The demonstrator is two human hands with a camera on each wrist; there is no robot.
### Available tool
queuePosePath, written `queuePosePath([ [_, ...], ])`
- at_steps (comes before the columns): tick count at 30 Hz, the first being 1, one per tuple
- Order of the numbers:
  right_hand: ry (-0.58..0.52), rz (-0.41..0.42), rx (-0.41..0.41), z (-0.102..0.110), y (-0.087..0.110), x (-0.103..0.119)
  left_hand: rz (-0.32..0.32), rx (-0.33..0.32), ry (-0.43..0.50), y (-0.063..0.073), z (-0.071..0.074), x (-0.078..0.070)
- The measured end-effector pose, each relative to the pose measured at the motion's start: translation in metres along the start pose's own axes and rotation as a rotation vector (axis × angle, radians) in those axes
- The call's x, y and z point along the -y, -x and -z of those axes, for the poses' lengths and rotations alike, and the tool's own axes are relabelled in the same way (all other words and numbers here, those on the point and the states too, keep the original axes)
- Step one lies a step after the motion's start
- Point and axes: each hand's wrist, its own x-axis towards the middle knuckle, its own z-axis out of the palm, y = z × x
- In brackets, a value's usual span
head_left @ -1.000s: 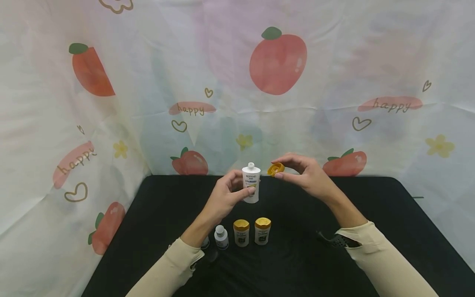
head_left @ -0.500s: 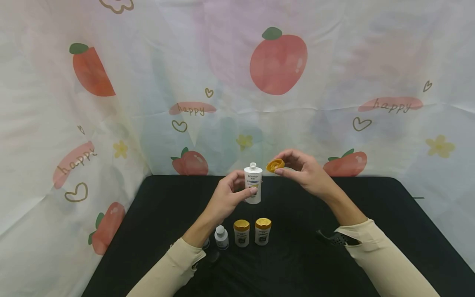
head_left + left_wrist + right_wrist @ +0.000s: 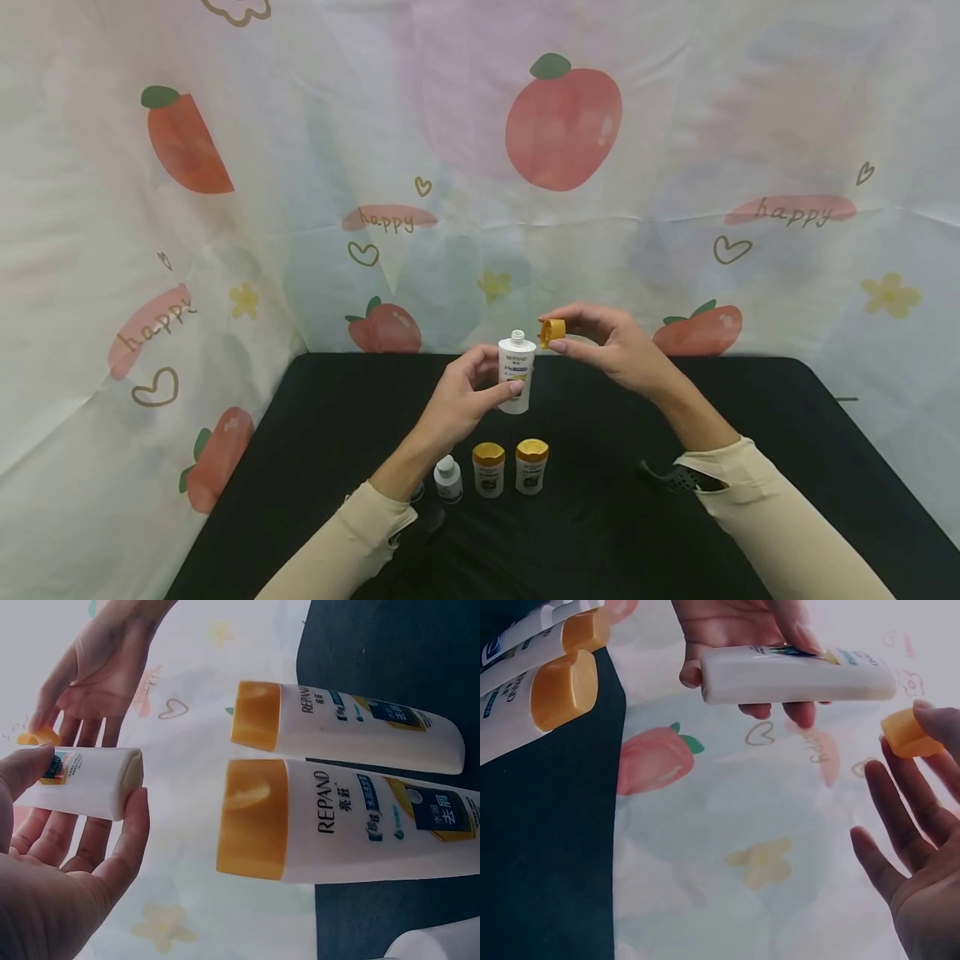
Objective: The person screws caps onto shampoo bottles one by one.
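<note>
A white shampoo bottle (image 3: 516,367) with its threaded neck bare is held upright above the table by my left hand (image 3: 472,392), thumb across the label and fingers behind. Beside the neck, my right hand (image 3: 607,342) pinches a yellow cap (image 3: 552,333) between thumb and fingertips. The cap is tilted on its side, its hollow underside facing the bottle. In the right wrist view, a small gap separates the cap (image 3: 909,733) from the bottle (image 3: 795,675). The left wrist view has the bottle (image 3: 94,780) lying along the left fingers, its base near the little finger.
Two white bottles with yellow caps, one left (image 3: 488,471) and one right (image 3: 531,468), stand on the black table (image 3: 615,533). A smaller white-capped bottle (image 3: 447,480) stands left of them, with another partly hidden by the left wrist. A printed curtain (image 3: 450,125) hangs behind.
My left hand has carried the bottle slightly right, toward the cap. In my right hand, the cap has turned from showing its inside to standing on its side.
</note>
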Motion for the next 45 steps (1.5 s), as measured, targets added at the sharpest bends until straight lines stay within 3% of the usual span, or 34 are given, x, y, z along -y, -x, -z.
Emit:
queuePosePath([
  [8, 0.046, -0.018, 0.003, 0.0, -0.007, 0.014, -0.032, -0.033, -0.069, 0.003, -0.005, -0.007],
  [20, 0.154, 0.012, 0.03, 0.0, -0.014, 0.024, -0.027, -0.052, -0.071, 0.003, -0.007, -0.007],
  [26, 0.213, 0.122, 0.041, -0.001, -0.019, 0.026, -0.031, -0.04, -0.073, 0.002, -0.009, -0.003],
  [30, 0.251, 0.189, 0.043, -0.006, -0.022, 0.048, -0.038, -0.036, -0.074, 0.001, -0.011, -0.003],
  [33, 0.269, 0.193, 0.037, -0.009, -0.022, 0.054, -0.041, -0.033, -0.073, 0.0, -0.011, -0.003],
  [38, 0.271, 0.193, 0.043, -0.005, -0.023, 0.034, -0.036, -0.029, -0.067, -0.001, -0.011, -0.003],
  [45, 0.274, 0.2, 0.08, -0.005, -0.024, 0.033, -0.037, -0.026, -0.054, -0.002, -0.011, -0.003],
])
